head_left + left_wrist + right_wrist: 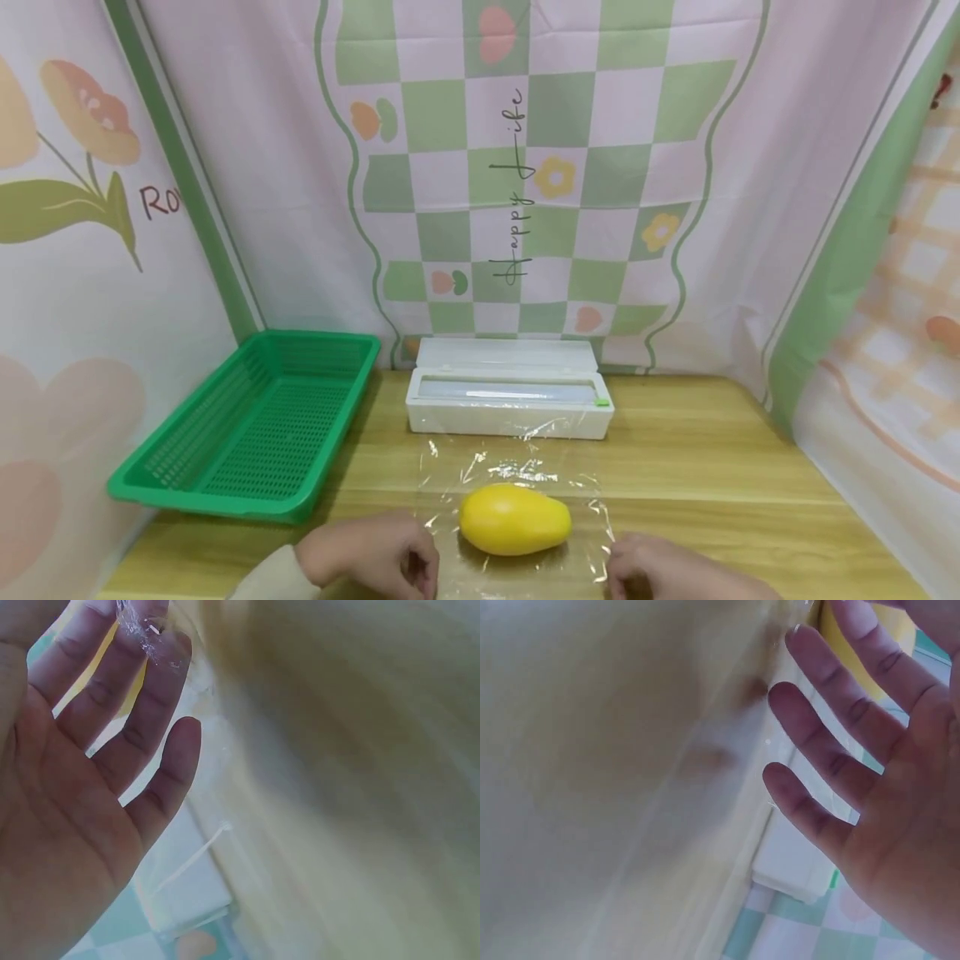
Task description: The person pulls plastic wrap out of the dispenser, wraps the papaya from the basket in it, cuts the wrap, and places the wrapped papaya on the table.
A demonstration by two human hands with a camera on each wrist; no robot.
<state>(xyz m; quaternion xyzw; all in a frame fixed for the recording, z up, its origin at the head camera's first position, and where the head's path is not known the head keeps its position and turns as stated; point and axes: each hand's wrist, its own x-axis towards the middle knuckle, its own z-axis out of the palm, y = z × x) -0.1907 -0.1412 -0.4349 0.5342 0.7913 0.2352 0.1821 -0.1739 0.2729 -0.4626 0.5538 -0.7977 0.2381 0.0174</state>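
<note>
A smooth yellow fruit (514,520), shaped like a papaya, lies on its side on a clear sheet of cling film (480,467). The film runs from the white cling film box (510,419) toward me. On the fruit's left, my left hand (382,554) pinches the film's near left edge; crinkled film shows at its fingertips in the left wrist view. My right hand (667,568) holds the opposite edge, right of the fruit, its outer fingers spread in the right wrist view. Both thumbs' grip on the film is mostly hidden.
At the left stands a green plastic basket (330,454) with perforated sides. The box's lid (506,355) is raised, and a small green slider (602,402) sits at its right end. Patterned curtains (630,108) enclose the wooden table (705,467).
</note>
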